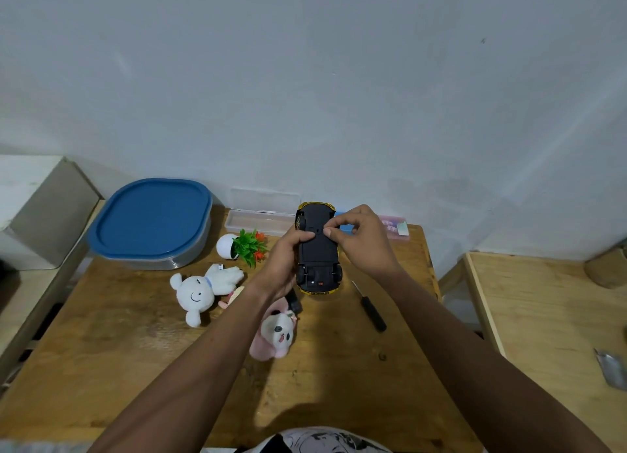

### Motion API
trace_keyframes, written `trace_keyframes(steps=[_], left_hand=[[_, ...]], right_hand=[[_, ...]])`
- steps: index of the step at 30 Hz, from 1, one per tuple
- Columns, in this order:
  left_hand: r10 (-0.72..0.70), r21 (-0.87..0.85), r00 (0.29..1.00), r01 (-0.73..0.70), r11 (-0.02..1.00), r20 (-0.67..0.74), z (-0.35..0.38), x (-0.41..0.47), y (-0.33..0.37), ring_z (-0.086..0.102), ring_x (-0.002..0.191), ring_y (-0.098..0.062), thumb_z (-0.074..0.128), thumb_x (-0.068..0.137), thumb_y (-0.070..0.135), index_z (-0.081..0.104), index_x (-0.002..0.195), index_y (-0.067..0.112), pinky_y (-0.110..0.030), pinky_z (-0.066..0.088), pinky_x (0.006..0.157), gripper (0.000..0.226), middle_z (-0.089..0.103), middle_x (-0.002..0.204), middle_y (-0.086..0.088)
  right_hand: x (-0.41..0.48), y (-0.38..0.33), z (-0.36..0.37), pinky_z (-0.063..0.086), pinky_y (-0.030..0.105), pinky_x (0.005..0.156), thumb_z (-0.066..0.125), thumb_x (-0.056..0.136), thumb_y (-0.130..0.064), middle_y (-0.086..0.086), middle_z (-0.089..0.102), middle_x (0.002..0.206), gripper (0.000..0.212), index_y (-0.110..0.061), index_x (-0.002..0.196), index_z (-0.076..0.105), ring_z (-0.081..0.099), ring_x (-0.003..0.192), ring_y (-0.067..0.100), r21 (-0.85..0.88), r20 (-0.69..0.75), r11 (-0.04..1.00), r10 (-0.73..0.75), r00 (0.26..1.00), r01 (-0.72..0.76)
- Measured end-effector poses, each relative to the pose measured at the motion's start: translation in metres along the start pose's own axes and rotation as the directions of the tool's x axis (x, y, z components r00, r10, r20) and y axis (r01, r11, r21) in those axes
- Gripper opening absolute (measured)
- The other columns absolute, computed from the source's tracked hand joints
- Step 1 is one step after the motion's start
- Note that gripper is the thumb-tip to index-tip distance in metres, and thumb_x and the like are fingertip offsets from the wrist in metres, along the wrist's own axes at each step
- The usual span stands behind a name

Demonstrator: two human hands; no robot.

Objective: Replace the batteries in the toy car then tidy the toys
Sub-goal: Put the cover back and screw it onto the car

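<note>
Car (pixel 317 249) is upside down, black underside facing us, held up off the table (pixel 135 351) near its far edge, yellow body showing at both ends. Our left hand (pixel 288 259) grips its left side, thumb across the underside. Our right hand (pixel 359 235) has its fingers curled, thumb and fingertips pinching at the underside near the middle; we cannot tell whether there is anything small between them.

On the table: screwdriver (pixel 371 308) lies to the right of the left wrist, apart from both hands. A small black part (pixel 294 301) sits just under the left wrist. White plush (pixel 200 291) lies on the left, pink plush (pixel 276 332) nearer us, under the left forearm. Potted plant (pixel 249 247) is tipped on its side. Blue-lidded tub (pixel 152 220) sits far left, clear case (pixel 258 220) open against the wall.
</note>
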State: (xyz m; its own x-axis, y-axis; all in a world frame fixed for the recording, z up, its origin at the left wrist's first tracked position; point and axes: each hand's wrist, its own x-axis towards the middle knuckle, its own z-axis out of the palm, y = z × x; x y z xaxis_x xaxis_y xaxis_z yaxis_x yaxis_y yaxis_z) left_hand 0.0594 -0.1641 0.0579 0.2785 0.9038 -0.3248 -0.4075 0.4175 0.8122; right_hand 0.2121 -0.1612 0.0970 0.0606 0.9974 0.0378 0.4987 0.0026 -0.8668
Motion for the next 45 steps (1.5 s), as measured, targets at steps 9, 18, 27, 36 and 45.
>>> trace_keyframes(steps=[9, 18, 27, 36, 45], left_hand=[[0.058, 0.011, 0.998, -0.058, 0.998, -0.035, 0.000, 0.000, -0.011, 0.066, 0.086, -0.028, 0.044, 0.098, 0.011, 0.055, 0.132, 0.009, -0.036, 0.057, 0.068, 0.035, 0.066, 0.105, -0.016], [0.065, 0.003, 0.997, -0.065, 0.998, -0.030, 0.001, -0.001, -0.009, 0.067, 0.085, -0.026, 0.043, 0.098, 0.010, 0.056, 0.130, 0.012, -0.035, 0.058, 0.067, 0.034, 0.066, 0.106, -0.015], [0.004, -0.116, 0.999, -0.010, 0.993, -0.051, 0.001, -0.004, -0.013, 0.067, 0.087, -0.029, 0.043, 0.099, 0.013, 0.053, 0.134, 0.005, -0.038, 0.058, 0.072, 0.037, 0.066, 0.107, -0.018], [-0.015, -0.107, 0.999, 0.010, 0.994, -0.047, 0.001, -0.006, -0.014, 0.068, 0.086, -0.028, 0.045, 0.099, 0.016, 0.051, 0.137, 0.003, -0.037, 0.059, 0.070, 0.041, 0.066, 0.106, -0.018], [0.005, -0.084, 0.999, -0.010, 0.996, -0.053, 0.002, -0.006, -0.013, 0.067, 0.088, -0.029, 0.045, 0.099, 0.014, 0.055, 0.130, 0.008, -0.039, 0.058, 0.071, 0.033, 0.065, 0.105, -0.017]], right_hand=[[0.002, 0.004, 0.003, 0.036, 0.006, 0.065, 0.072, 0.088, -0.021, -0.005, 0.053, 0.104, 0.004, -0.021, 0.085, 0.075, 0.050, 0.094, -0.003, -0.039, 0.036, 0.999, 0.032, 0.999, -0.030], [0.003, 0.009, 0.008, 0.038, 0.005, 0.064, 0.073, 0.088, -0.023, -0.004, 0.055, 0.102, 0.004, -0.024, 0.085, 0.075, 0.052, 0.094, 0.000, -0.072, -0.004, 0.997, -0.009, 1.000, 0.009], [-0.003, 0.023, 0.016, 0.045, 0.034, 0.078, 0.069, 0.087, -0.030, -0.008, 0.051, 0.090, 0.006, -0.029, 0.088, 0.075, 0.050, 0.090, 0.013, -0.193, -0.090, 0.966, -0.194, 0.977, 0.174], [-0.007, 0.029, 0.012, 0.040, 0.042, 0.074, 0.067, 0.089, -0.027, -0.003, 0.059, 0.097, 0.009, -0.024, 0.091, 0.075, 0.051, 0.087, 0.019, -0.570, -0.078, 0.729, -0.507, 0.858, 0.379], [-0.009, 0.027, 0.011, 0.025, 0.032, 0.069, 0.063, 0.090, -0.031, -0.006, 0.063, 0.092, 0.014, -0.025, 0.089, 0.075, 0.051, 0.082, 0.019, -0.733, -0.076, 0.566, -0.619, 0.782, 0.377]])
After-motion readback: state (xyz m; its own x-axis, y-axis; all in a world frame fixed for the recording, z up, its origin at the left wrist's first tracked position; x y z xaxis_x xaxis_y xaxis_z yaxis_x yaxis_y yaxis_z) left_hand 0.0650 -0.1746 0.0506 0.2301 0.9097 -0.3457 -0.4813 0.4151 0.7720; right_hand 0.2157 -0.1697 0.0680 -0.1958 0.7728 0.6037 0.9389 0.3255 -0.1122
